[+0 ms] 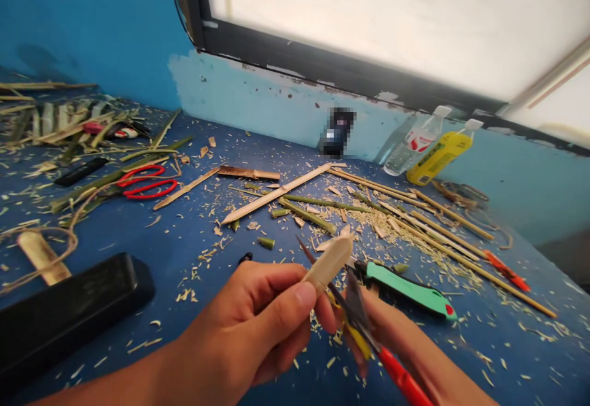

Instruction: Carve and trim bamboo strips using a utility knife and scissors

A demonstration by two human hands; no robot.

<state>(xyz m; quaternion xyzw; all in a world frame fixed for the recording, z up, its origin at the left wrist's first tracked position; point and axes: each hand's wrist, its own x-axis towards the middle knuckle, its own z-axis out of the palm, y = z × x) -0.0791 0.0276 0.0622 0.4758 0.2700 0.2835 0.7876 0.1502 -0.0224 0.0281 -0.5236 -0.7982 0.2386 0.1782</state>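
Between the thumb and fingers of my left hand (271,320) is a short, pale bamboo strip (329,263), tilted up to the right with a pointed tip. My right hand (391,326) is closed around scissors with a red handle (399,372); a yellow part shows by its fingers, which are partly hidden. The dark blades are spread apart close to the strip, one passing behind it. Just beyond my right hand lies a green utility knife (410,289) on the blue table (184,332).
Bamboo sticks (276,196) and shavings litter the tabletop. Red-handled scissors (147,182) and a bamboo pile (69,120) lie left. A black case (74,314) sits front left. An orange cutter (507,269), a clear bottle (412,145) and a yellow bottle (440,157) are right.
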